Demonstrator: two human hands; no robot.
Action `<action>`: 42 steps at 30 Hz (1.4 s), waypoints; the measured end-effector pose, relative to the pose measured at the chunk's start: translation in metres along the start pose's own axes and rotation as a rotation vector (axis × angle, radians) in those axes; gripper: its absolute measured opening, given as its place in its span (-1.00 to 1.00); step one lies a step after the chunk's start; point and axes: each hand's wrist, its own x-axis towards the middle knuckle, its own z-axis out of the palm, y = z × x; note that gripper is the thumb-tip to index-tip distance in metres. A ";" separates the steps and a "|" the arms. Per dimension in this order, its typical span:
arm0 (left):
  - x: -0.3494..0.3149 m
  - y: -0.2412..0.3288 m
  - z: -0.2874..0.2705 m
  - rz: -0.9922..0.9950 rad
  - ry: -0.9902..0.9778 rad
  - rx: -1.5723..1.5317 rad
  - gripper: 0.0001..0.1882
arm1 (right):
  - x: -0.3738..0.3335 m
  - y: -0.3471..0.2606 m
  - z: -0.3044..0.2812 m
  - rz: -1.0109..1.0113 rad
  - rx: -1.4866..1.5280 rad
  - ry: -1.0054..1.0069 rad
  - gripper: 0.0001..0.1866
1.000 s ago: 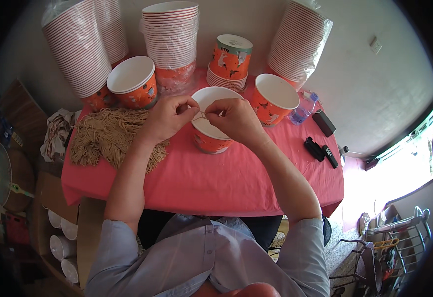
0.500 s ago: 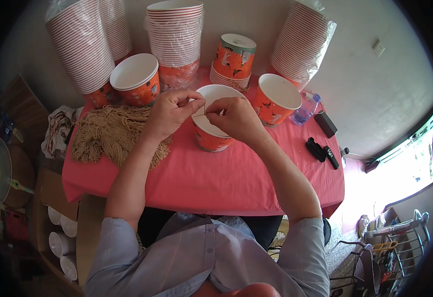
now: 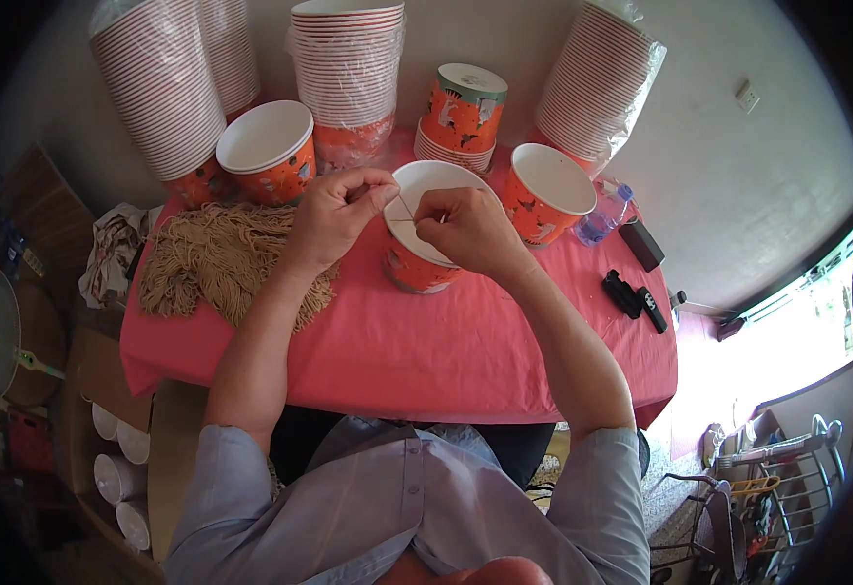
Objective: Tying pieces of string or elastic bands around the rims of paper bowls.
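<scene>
Over an orange paper bucket [image 3: 430, 265] with a white inside, both my hands pinch a thin tan string [image 3: 406, 207]. My left hand [image 3: 341, 213] grips it between thumb and fingertips at the bucket's left rim. At the middle of the opening, my right hand [image 3: 471, 226] is closed on the string, its fingertips partly hidden behind the knuckles. The short stretch between the hands slants down to the right, and a strand also runs sideways by the right fingertips. A heap of tan strings [image 3: 214, 255] lies beside my left forearm.
Nested bucket stacks [image 3: 154, 97] in clear plastic stand along the wall. Other buckets [image 3: 547, 200] flank the middle one. A plastic bottle [image 3: 604, 216], a black box [image 3: 642, 244] and small black items [image 3: 635, 298] lie at the right on the pink tablecloth [image 3: 407, 361].
My hands have drawn slightly apart, the right one shifting a little to the right. More of the string now shows slanting between them.
</scene>
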 end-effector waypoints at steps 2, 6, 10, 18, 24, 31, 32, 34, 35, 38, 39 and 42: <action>0.000 -0.001 0.000 0.011 0.016 0.003 -0.80 | 0.000 0.001 -0.003 0.014 -0.014 -0.011 -0.85; 0.003 -0.001 -0.006 -0.049 0.016 -0.055 -0.85 | 0.001 0.004 -0.004 0.040 -0.033 0.029 -0.84; 0.006 -0.013 -0.032 -0.161 -0.017 -0.137 -0.87 | 0.004 0.006 -0.021 0.127 0.283 -0.112 -0.78; 0.003 0.004 -0.006 0.065 0.022 0.162 -0.72 | 0.010 0.004 -0.016 0.112 0.517 -0.064 -0.84; -0.001 0.009 0.016 0.218 0.008 0.333 -0.77 | 0.012 0.003 -0.013 0.014 0.596 -0.033 -0.88; 0.000 0.008 0.007 0.219 0.007 0.410 -0.89 | 0.006 0.008 -0.005 -0.007 0.660 0.043 -0.85; 0.001 0.010 0.006 0.218 0.009 0.411 -0.89 | 0.006 0.009 -0.005 -0.007 0.661 0.041 -0.85; 0.003 0.014 0.004 0.225 -0.035 0.524 -0.91 | 0.003 0.013 -0.007 0.009 0.708 0.087 -0.85; 0.003 0.013 0.004 0.223 -0.032 0.525 -0.91 | 0.001 0.014 -0.009 0.008 0.708 0.083 -0.85; 0.004 0.005 0.003 0.262 0.016 0.498 -0.88 | -0.005 0.018 -0.021 0.066 0.694 0.148 -0.85; 0.006 0.002 0.001 0.279 0.049 0.435 -0.89 | -0.006 0.023 -0.026 0.059 0.741 0.195 -0.85; 0.007 -0.006 -0.007 0.272 0.084 0.349 -0.89 | -0.010 0.034 -0.038 0.053 0.867 0.360 -0.87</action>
